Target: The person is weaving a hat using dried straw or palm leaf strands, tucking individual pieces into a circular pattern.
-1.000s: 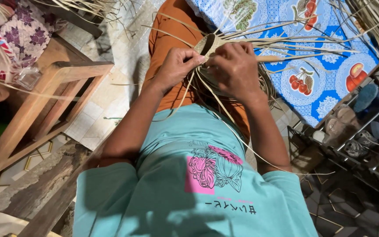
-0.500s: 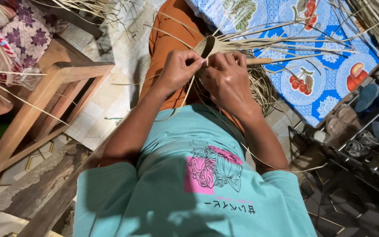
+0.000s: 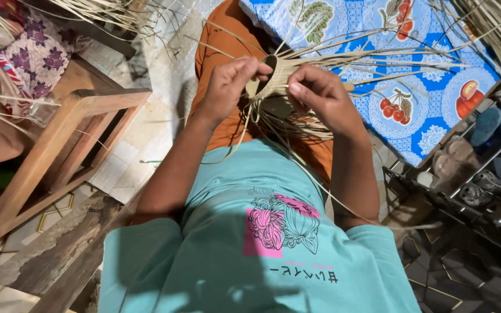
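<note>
While both hands, left hand (image 3: pixel 230 84) and right hand (image 3: pixel 320 95), pinch it with closed fingers, the small woven basket (image 3: pixel 271 78) shows tan, tight-plaited walls and long loose strands fanning outward.

One head camera looks steeply down, close over chest and lap.

Left hand (image 3: pixel 227 84) and right hand (image 3: pixel 320 95) both grip a small woven basket (image 3: pixel 271 78); loose straw strands (image 3: pixel 389 61) fan rightward over blue patterned cloth (image 3: pixel 436 110).
</note>
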